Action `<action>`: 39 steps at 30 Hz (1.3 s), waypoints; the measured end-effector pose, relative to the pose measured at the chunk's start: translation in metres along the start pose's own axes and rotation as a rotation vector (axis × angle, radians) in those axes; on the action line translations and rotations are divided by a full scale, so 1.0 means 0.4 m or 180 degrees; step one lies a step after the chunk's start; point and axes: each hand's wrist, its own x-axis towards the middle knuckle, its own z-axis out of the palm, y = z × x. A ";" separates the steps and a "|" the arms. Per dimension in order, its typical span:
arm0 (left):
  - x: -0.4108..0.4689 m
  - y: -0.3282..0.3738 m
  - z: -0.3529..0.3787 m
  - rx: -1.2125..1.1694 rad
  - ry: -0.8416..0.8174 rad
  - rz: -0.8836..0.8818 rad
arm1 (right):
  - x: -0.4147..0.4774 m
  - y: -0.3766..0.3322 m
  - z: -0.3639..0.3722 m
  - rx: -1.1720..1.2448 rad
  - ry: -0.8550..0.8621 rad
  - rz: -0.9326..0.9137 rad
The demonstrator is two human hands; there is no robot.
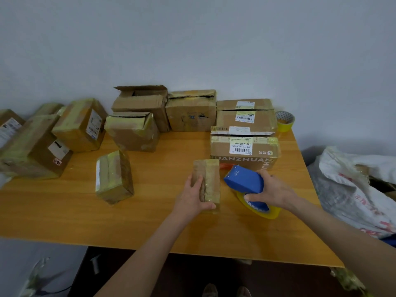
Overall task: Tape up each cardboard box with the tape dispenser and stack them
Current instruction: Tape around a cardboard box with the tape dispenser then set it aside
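A small cardboard box point(211, 179) lies on the wooden table point(160, 221), wrapped in yellowish tape. My left hand point(194, 197) grips it from the left side, thumb along its near end. Just right of it, my right hand point(272, 192) holds a blue tape dispenser point(243, 181) with a yellow tape roll point(267, 212); the dispenser's front points at the box's right side. Another taped small box point(114, 176) stands to the left. Several bigger boxes line the back of the table, some with open flaps point(141, 97).
A spare yellow tape roll point(285, 121) sits at the back right corner. Labelled boxes point(245, 133) are stacked behind the dispenser. Taped boxes point(38, 144) crowd the left end. A white sack point(353, 189) lies off the table's right edge.
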 end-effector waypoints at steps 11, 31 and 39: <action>-0.006 0.057 -0.101 -0.2788 0.0061 -0.0631 | -0.077 -0.064 -0.177 0.1199 -0.0426 -0.0510; -0.090 -0.065 -0.120 -0.3064 0.0481 -0.0970 | -0.136 -0.146 -0.133 -0.0136 -0.0667 -0.1467; -0.116 -0.106 -0.054 -0.2793 0.0757 -0.1295 | -0.138 -0.055 -0.107 -0.0008 -0.0879 -0.1149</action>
